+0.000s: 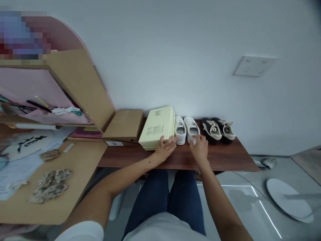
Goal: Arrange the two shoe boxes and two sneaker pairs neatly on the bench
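A pair of white sneakers stands side by side on the dark wooden bench, toes toward the wall. My right hand [200, 147] has its curled fingers at the heel of the right white sneaker [192, 126], pinching its rim. With fingers spread, my left hand [165, 149] rests at the front corner of a pale yellow shoebox [157, 125]. One of its fingertips reaches the heel of the left white sneaker [180, 129]. Printed text covers parts of the box's closed lid. To the right sits a pair of black-and-cream sneakers [212, 130] with light laces.
A brown cardboard box [125, 125] lies left of the yellow one. The wooden bench [235, 159] runs along the wall. At left, a desk [82, 167] holds scrunchies [51, 185], papers and pens. A round white base [288, 199] stands on the floor at right.
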Action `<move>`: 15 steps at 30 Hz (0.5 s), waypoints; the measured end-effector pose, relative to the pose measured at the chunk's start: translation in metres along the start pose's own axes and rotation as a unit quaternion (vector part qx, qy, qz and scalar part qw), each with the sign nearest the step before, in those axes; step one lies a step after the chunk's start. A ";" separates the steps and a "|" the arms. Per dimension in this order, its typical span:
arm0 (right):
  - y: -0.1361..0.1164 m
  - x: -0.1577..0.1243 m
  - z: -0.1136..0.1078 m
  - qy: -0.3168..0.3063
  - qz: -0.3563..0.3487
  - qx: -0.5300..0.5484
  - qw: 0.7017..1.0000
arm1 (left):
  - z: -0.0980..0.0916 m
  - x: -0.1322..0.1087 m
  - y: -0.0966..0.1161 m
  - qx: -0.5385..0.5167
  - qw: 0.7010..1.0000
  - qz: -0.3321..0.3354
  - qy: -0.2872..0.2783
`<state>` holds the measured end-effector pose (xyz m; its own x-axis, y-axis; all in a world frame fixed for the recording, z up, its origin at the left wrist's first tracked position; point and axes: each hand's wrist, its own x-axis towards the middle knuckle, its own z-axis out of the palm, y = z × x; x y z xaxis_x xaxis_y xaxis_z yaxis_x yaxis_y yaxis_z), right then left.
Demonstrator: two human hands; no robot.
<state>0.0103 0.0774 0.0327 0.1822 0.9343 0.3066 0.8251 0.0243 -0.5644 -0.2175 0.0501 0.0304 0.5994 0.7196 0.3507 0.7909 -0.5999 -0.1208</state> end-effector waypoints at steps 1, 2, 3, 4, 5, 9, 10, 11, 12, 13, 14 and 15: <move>0.006 0.012 -0.003 0.020 -0.015 -0.025 0.999 | -0.001 0.001 0.003 -0.020 1.000 -0.009 -0.014; 0.010 0.023 -0.003 0.017 -0.019 -0.042 0.999 | -0.003 0.004 0.008 -0.041 0.999 -0.017 -0.023; 0.012 0.032 -0.001 -0.003 -0.016 -0.051 0.999 | -0.004 0.012 0.014 -0.063 0.997 -0.024 -0.029; 0.014 0.040 0.002 -0.030 -0.005 -0.053 0.998 | -0.005 0.022 0.023 -0.087 0.995 -0.037 -0.033; 0.015 0.045 0.005 -0.056 0.011 -0.049 0.997 | -0.006 0.036 0.032 -0.110 0.991 -0.059 -0.038; 0.022 0.051 0.009 -0.050 0.071 0.015 0.996 | -0.006 0.105 0.060 -0.191 0.950 -0.227 -0.097; 0.027 0.050 0.007 -0.029 0.091 0.044 0.994 | -0.006 0.120 0.062 -0.206 0.931 -0.277 -0.120; 0.034 0.047 0.004 -0.011 0.113 0.082 0.990 | -0.005 0.132 0.061 -0.219 0.913 -0.316 -0.135; 0.041 0.045 0.000 0.006 0.140 0.133 0.981 | -0.004 0.140 0.059 -0.233 0.901 -0.341 -0.135; 0.050 0.041 -0.004 0.019 0.167 0.197 0.966 | -0.002 0.145 0.056 -0.245 0.892 -0.360 -0.117; 0.060 0.037 -0.008 0.024 0.191 0.269 0.944 | 0.000 0.147 0.053 -0.260 0.886 -0.375 -0.084; 0.069 0.033 -0.010 0.025 0.212 0.341 0.916 | 0.002 0.147 0.050 -0.282 0.875 -0.392 -0.040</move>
<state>0.0785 0.1060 0.0114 0.4464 0.8945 -0.0252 0.1528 -0.1040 -0.9828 -0.0889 0.1268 0.0738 -0.0753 0.9959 0.0507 0.7891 0.0284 0.6136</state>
